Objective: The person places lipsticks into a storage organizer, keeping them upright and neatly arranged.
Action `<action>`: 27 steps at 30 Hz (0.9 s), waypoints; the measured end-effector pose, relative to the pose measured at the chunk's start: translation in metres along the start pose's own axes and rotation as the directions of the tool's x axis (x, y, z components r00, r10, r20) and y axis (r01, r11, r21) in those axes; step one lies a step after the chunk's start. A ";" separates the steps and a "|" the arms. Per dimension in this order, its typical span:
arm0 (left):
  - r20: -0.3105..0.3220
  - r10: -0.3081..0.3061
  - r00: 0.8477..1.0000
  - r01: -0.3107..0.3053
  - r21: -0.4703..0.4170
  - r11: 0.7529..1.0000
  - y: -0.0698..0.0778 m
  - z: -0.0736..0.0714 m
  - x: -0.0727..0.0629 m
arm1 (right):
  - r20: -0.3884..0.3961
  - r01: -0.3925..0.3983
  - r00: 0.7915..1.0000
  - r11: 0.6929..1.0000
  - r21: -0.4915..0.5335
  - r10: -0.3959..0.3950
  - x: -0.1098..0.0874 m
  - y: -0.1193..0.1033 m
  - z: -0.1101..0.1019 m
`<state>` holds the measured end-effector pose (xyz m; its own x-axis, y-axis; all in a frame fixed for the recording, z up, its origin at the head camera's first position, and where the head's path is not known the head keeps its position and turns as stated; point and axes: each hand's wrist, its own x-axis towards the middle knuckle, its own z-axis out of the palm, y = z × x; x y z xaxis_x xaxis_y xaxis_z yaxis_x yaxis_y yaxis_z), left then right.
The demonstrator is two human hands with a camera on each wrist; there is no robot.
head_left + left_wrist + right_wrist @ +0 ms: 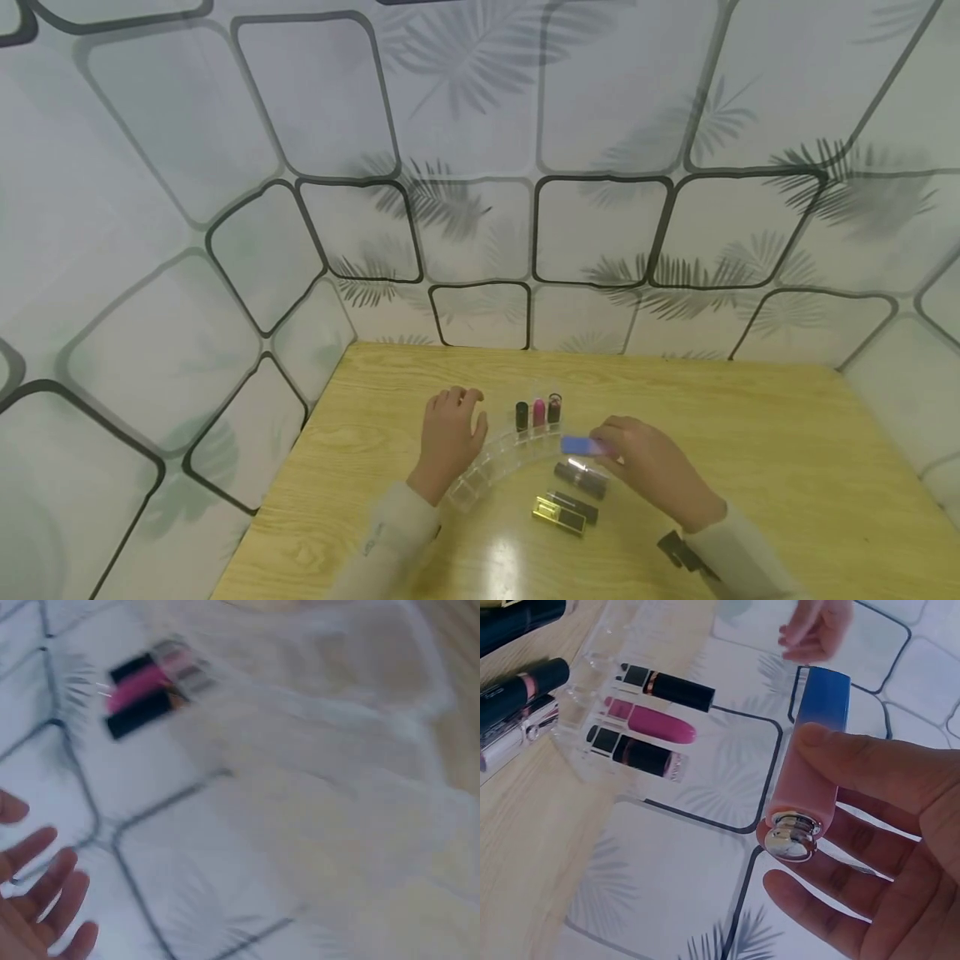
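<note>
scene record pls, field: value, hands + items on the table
left hand: left hand rests on the curved clear plastic organiser, fingers relaxed
right hand: right hand holds the blue-to-pink gradient lipstick tube, silver knob toward the palm
in organiser: three lipsticks upright, one black, one pink, one dark
loose on table: dark tube, black tube, gold rectangular case
surface: light wooden table
</note>
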<state>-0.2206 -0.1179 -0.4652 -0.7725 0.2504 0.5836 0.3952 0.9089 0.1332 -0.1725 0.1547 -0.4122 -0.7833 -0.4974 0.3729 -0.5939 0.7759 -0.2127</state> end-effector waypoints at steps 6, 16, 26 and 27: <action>0.095 0.220 0.971 -0.206 -0.137 0.969 0.044 -0.035 0.011 | -0.035 0.025 0.999 1.000 0.012 -0.025 0.000 -0.007 -0.007; 0.150 0.422 0.894 -0.416 -0.074 0.906 0.082 -0.045 0.014 | -0.086 0.074 0.993 0.997 -0.015 -0.075 -0.002 -0.014 -0.013; 0.160 0.431 0.888 -0.422 -0.088 0.902 0.086 -0.045 0.011 | -0.071 0.090 0.994 0.995 0.045 -0.087 -0.004 -0.015 -0.018; 0.157 0.431 0.889 -0.421 -0.094 0.902 0.086 -0.045 0.011 | -0.072 0.093 0.993 0.994 0.060 -0.089 -0.004 -0.015 -0.019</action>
<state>-0.1724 -0.0527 -0.4113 -0.5943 0.6662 0.4505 0.7282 0.6835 -0.0501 -0.1572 0.1521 -0.3935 -0.7124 -0.5349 0.4543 -0.6740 0.7017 -0.2308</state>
